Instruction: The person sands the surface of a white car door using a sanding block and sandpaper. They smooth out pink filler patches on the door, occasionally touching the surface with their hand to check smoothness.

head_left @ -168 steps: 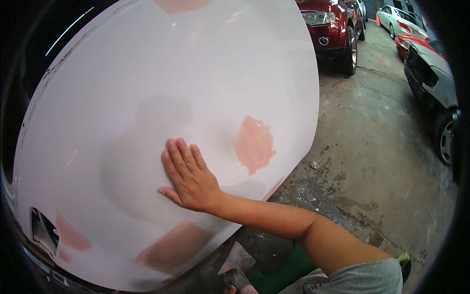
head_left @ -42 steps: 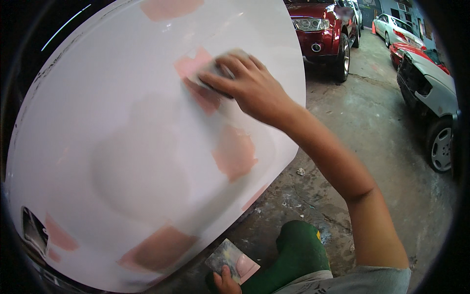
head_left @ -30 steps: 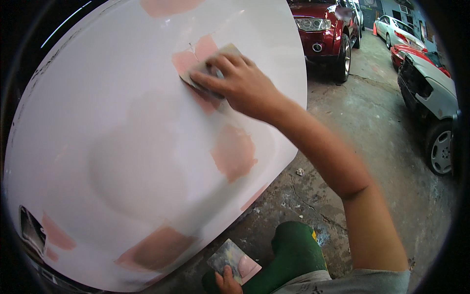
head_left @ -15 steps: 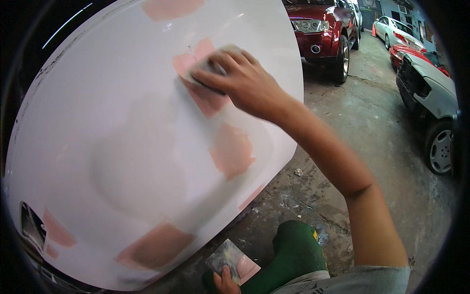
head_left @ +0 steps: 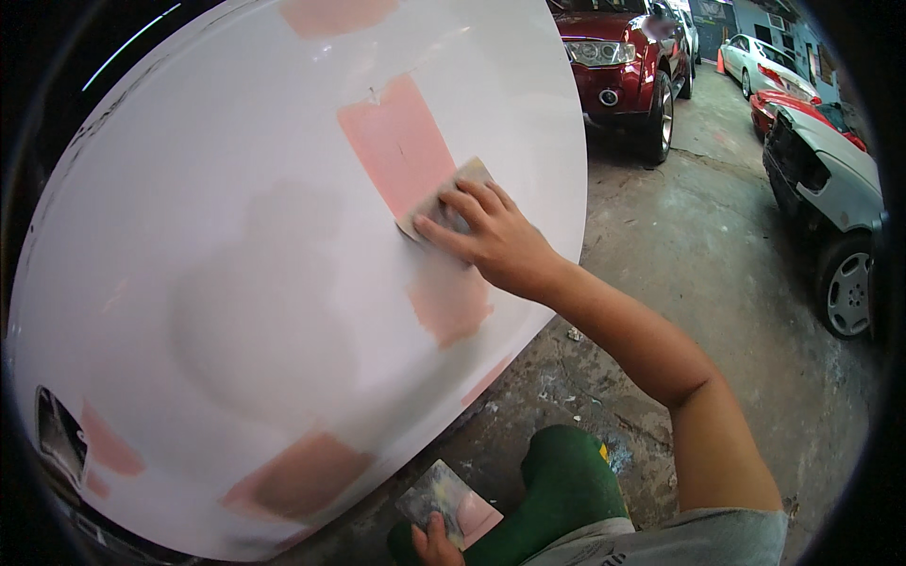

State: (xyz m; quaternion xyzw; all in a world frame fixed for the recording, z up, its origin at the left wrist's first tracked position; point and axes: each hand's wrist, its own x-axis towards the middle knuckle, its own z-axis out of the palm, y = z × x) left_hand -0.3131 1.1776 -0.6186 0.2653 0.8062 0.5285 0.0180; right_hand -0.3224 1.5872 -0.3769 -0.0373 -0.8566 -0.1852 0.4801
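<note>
Where Pink Filler Meets White Panel, Pressed Flat

While spread over a small grey sanding pad [head_left: 451, 203], right hand [head_left: 495, 247] pressing that pad flat against the big curved white car body panel [head_left: 189, 236]. Fingers [head_left: 472, 203] fanned across the pad's top, thumb low on its near edge, so grasping by pressure rather than clenched. Pad sitting at the lower right corner of a long pink filler patch [head_left: 396, 141], touching it, with a second, paler pink patch [head_left: 451, 307] just below the wrist. More pink patches nearer on the panel: a brownish one [head_left: 302, 476] low down and a small one [head_left: 109, 448] at far left by a dark opening.

Left hand [head_left: 436, 545] at the bottom edge, only partly in view, fingers closed on a flat square scraper smeared grey and pink [head_left: 445, 498], held just beside a green rubber boot [head_left: 562, 495], well apart from the panel.

On the right, stained concrete floor [head_left: 679, 255]; farther off, a dark red car [head_left: 618, 61] and a white car with red trim [head_left: 835, 179].
</note>
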